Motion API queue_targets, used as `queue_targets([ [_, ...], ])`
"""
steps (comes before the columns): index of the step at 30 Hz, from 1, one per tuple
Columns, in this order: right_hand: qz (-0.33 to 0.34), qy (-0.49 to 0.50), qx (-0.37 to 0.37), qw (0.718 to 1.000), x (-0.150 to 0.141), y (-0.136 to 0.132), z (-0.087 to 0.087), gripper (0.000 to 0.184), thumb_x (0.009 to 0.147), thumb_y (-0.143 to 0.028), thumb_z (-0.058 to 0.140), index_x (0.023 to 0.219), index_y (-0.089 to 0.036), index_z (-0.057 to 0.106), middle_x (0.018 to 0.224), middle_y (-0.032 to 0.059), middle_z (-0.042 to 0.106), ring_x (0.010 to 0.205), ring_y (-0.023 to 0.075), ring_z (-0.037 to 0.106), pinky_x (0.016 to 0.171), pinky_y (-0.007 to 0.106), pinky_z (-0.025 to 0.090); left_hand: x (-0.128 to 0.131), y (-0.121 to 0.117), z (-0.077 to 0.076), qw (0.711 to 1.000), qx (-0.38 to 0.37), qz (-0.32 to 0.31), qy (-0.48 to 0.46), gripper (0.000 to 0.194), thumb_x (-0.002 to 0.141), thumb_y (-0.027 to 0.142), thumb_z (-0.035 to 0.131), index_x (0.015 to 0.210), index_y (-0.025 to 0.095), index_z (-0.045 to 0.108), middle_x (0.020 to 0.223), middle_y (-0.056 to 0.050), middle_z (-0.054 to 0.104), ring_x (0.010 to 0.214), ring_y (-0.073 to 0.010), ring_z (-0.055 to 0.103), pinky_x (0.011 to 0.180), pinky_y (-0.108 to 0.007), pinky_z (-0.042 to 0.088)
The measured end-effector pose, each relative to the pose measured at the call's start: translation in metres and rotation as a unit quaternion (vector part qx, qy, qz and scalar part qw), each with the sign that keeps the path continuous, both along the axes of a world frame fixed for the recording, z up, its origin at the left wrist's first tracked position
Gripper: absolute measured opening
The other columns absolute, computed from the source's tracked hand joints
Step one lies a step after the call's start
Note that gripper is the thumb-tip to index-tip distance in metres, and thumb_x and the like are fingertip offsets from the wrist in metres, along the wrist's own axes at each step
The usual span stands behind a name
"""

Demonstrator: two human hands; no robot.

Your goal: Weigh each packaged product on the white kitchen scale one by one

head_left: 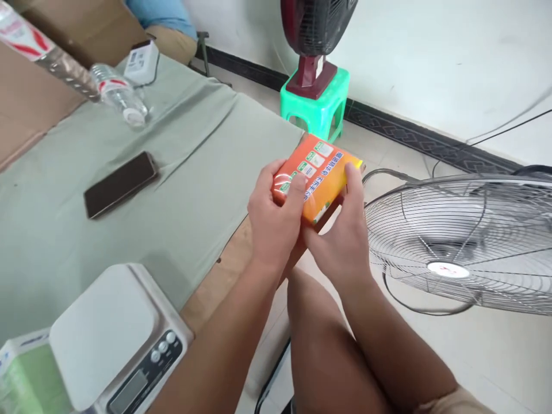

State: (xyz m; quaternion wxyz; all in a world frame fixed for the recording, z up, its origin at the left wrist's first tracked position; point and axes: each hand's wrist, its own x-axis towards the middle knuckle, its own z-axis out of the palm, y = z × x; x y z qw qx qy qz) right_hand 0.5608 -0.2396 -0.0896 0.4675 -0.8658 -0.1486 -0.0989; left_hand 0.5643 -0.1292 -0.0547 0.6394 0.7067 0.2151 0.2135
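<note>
An orange and yellow plastic-wrapped pack [317,167], printed with blue characters and small pictures, is between my two hands, at the table's edge. My left hand [276,210] is closed around its near left end, thumb lying on the top face. On the other side my right hand [345,236] grips the yellow side, fingertips at the far right corner and thumb low at the near end. The underside of the pack is hidden. A black phone [121,184] lies on the cloth to the left of my hands.
A white kitchen scale [107,333] stands at the table's near end beside a green and white pack [32,374]. Plastic bottles [118,95] and a white device [142,62] sit at the back left. A large wire fan [448,241] is right; another fan [317,34] stands on a green stool [323,106].
</note>
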Motion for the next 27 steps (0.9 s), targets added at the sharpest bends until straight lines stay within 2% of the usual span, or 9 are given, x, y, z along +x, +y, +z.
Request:
queue_targets([
  [1,-0.011,0.001,0.008,1.000,-0.002,-0.002,-0.010,0.094,0.089,-0.035,0.068,0.164,-0.027,0.012,0.166,0.0208,0.037,0.156,0.0385,0.039,0.118,0.067,0.046,0.003,0.001,-0.004,1.000,0.020,0.006,-0.004,0.021,0.090,0.036,0.077,0.106,0.025,0.070,0.101,-0.001,0.078,0.085,-0.0158,0.075,0.070,-0.026,0.063],
  [3,-0.029,0.004,0.011,1.000,-0.005,-0.006,-0.026,0.099,0.087,-0.041,0.070,0.165,-0.025,0.011,0.167,0.0214,0.036,0.158,0.0399,0.038,0.121,0.070,0.040,0.008,0.004,-0.009,0.998,0.057,0.007,-0.009,0.024,0.090,0.042,0.077,0.107,0.026,0.071,0.102,-0.002,0.077,0.087,-0.0163,0.074,0.071,-0.027,0.063],
  [7,-0.025,-0.020,0.030,0.999,0.000,-0.015,-0.042,0.076,0.091,-0.040,0.066,0.158,-0.024,0.033,0.164,0.0185,0.044,0.157,0.0356,0.040,0.125,0.065,0.039,0.021,0.005,-0.014,0.994,0.100,-0.028,-0.018,0.031,0.093,0.054,0.073,0.109,0.028,0.068,0.102,-0.002,0.076,0.089,-0.0188,0.074,0.074,-0.032,0.063],
  [10,-0.019,-0.048,0.049,0.997,0.013,-0.019,-0.046,0.066,0.093,-0.037,0.066,0.153,-0.025,0.040,0.160,0.0172,0.048,0.155,0.0330,0.044,0.123,0.060,0.043,0.033,0.001,-0.017,0.993,0.108,-0.040,-0.027,0.030,0.094,0.055,0.070,0.107,0.028,0.066,0.103,-0.002,0.076,0.091,-0.0190,0.074,0.076,-0.032,0.063],
  [15,-0.029,-0.045,0.041,0.998,0.023,-0.023,-0.051,0.066,0.094,-0.041,0.066,0.152,-0.029,0.039,0.162,0.0154,0.046,0.154,0.0356,0.045,0.117,0.063,0.047,0.044,-0.005,-0.020,0.992,0.111,-0.057,-0.034,0.027,0.096,0.051,0.068,0.109,0.028,0.065,0.109,-0.002,0.076,0.098,-0.0207,0.075,0.078,-0.033,0.063],
  [22,-0.042,-0.043,0.060,0.996,0.024,-0.022,-0.053,0.064,0.092,-0.039,0.069,0.150,-0.028,0.043,0.160,0.0151,0.049,0.154,0.0329,0.046,0.117,0.059,0.050,0.048,-0.007,-0.020,0.991,0.118,-0.058,-0.021,0.025,0.096,0.051,0.067,0.106,0.028,0.064,0.111,-0.002,0.077,0.096,-0.0195,0.075,0.075,-0.031,0.063],
  [25,-0.042,-0.040,0.045,0.997,0.024,-0.023,-0.053,0.066,0.093,-0.041,0.066,0.153,-0.028,0.040,0.161,0.0148,0.048,0.155,0.0339,0.045,0.116,0.060,0.050,0.051,-0.009,-0.019,0.992,0.114,-0.057,-0.009,0.023,0.096,0.048,0.069,0.106,0.027,0.064,0.111,-0.002,0.076,0.105,-0.0221,0.075,0.084,-0.034,0.064],
  [27,-0.043,-0.048,0.037,0.997,0.021,-0.027,-0.049,0.068,0.094,-0.042,0.063,0.156,-0.028,0.037,0.163,0.0152,0.046,0.155,0.0356,0.045,0.117,0.061,0.048,0.043,-0.009,-0.009,0.993,0.114,-0.031,-0.028,0.023,0.094,0.044,0.073,0.107,0.027,0.064,0.118,-0.003,0.075,0.121,-0.0243,0.070,0.100,-0.038,0.062],
])
